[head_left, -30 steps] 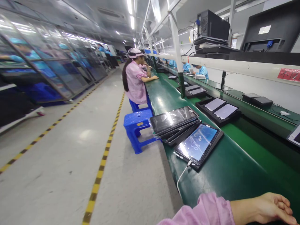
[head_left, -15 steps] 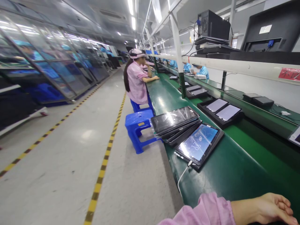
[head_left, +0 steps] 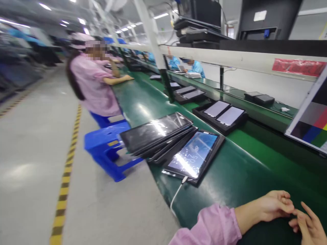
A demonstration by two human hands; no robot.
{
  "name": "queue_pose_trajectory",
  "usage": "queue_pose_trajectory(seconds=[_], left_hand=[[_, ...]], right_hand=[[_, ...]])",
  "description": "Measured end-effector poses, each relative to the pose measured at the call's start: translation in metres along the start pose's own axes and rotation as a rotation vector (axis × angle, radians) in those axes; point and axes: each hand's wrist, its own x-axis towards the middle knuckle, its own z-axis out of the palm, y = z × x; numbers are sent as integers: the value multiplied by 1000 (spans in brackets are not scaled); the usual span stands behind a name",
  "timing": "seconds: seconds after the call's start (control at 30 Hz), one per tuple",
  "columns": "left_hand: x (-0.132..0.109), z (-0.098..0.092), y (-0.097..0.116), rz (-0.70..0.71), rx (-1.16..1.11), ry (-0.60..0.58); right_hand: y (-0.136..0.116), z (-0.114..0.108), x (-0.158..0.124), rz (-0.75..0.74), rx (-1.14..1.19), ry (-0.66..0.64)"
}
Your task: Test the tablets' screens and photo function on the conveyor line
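Observation:
My left hand [head_left: 272, 205], in a pink sleeve, rests on the green bench [head_left: 237, 173] at the bottom right with its fingers loosely curled and nothing in it. My right hand [head_left: 308, 224] comes in at the bottom right corner, fingers spread, its fingertips touching those of the left hand. A lit tablet [head_left: 192, 157] with a white cable [head_left: 176, 196] plugged into it lies on the bench ahead of my left hand. Beside it sits a stack of dark tablets [head_left: 155, 132].
A black tray holding two white-screened tablets [head_left: 222, 115] lies further along the bench. A colour-bar screen [head_left: 310, 120] stands at the right edge. A person in pink [head_left: 93, 85] sits at the bench ahead, behind a blue stool [head_left: 107, 144]. A white rail with a post [head_left: 155, 44] runs overhead.
The view has swung to the right. My right hand has come into view and touches the left hand's fingertips. The colour-bar screen now shows at the right.

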Motion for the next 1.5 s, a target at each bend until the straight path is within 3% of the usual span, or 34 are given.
queue_pose_trajectory(seconds=[0.23, 0.33, 0.43, 0.53, 0.7, 0.9, 1.1, 1.5], left_hand=[[-19, 21, 10, 120, 44, -16], [-29, 34, 18, 196, 101, -7], [-44, 49, 29, 259, 316, -42], [-59, 63, 34, 333, 641, -70], [-73, 74, 15, 490, 991, -101], [-75, 76, 0, 572, 977, -60], [-78, 79, 4, 535, 937, 16], [-76, 79, 2, 483, 856, 39]], right_hand=[[-9, 9, -3, 102, 249, -37], [-25, 11, -2, 179, 505, -67], [-43, 5, 1, 253, 773, -113], [-59, -3, 0, 275, 848, -123], [-78, -5, -12, 301, 925, -116], [-85, -3, -20, 282, 961, -201], [-83, -4, -22, 258, 874, -234], [-84, -2, -23, 254, 847, -300]])
